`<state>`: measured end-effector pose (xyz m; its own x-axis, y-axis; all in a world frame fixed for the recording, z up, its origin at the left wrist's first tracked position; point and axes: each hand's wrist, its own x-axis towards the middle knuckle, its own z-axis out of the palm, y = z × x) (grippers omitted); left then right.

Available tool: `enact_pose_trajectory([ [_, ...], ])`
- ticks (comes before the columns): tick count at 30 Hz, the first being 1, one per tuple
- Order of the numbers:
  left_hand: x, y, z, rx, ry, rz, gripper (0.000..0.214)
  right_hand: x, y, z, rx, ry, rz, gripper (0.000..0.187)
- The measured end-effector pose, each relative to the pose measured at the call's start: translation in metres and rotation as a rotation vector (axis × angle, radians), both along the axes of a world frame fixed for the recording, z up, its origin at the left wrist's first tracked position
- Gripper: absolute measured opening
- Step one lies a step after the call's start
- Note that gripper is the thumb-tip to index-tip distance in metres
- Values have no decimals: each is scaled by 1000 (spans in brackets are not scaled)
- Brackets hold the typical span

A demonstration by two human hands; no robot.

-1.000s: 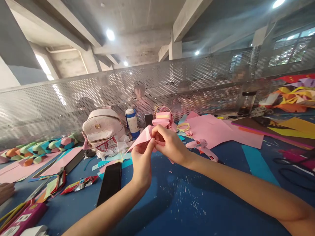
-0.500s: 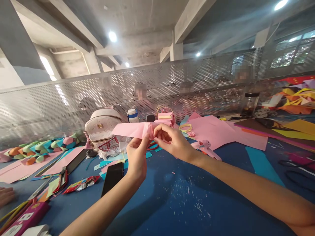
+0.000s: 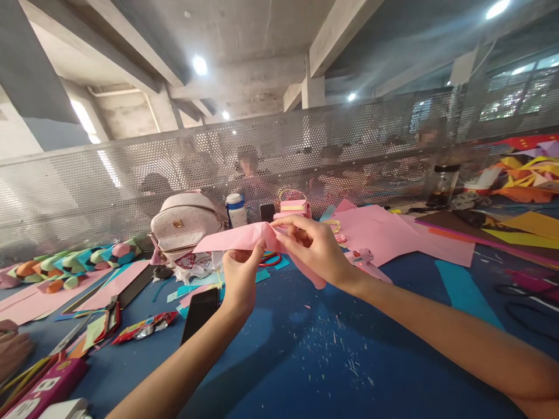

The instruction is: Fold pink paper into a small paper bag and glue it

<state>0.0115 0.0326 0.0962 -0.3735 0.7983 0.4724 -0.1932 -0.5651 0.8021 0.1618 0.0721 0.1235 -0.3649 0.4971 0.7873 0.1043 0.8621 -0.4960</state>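
A folded strip of pink paper is held up above the blue table, both hands pinching it near its middle. My left hand grips it from below, thumb up against the fold. My right hand pinches it from the right with fingers curled, and one end of the paper hangs down under that palm. The other end points left toward a pale pink backpack.
A black phone lies near my left wrist. A pink glue gun, large pink sheets, a snack wrapper, coloured paper chains and scissors surround the work spot. Another person's hand rests far left. People sit behind a perforated screen.
The pink paper went from a bunched fold to a long stretched strip, and its right end now droops below my right hand. Both hands rose slightly.
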Motion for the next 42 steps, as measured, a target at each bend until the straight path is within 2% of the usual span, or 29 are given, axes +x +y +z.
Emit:
enact_pose_trajectory([
  [4,-4,-3,-2,26,51,72,26,1,0,1,57,12,-51,16],
  [7,-7,-5,-3,24,102,78,22,2,1,2,68,6,-68,16],
  [15,-5,-6,-4,8,203,89,18,2,8,2,-63,2,-126,15],
  [20,-1,-9,-4,-36,228,129,20,2,10,1,-63,-7,-158,15],
  [28,13,-17,-17,-166,172,205,36,-1,7,-6,-41,-20,-152,12],
  [33,22,-20,-17,-186,118,228,39,-3,7,-8,-19,-10,-172,10],
  [38,26,-20,-23,-148,90,221,42,-4,6,-9,20,20,-171,11],
  [42,30,-22,-31,-105,66,124,44,-5,6,-11,23,32,-151,10],
])
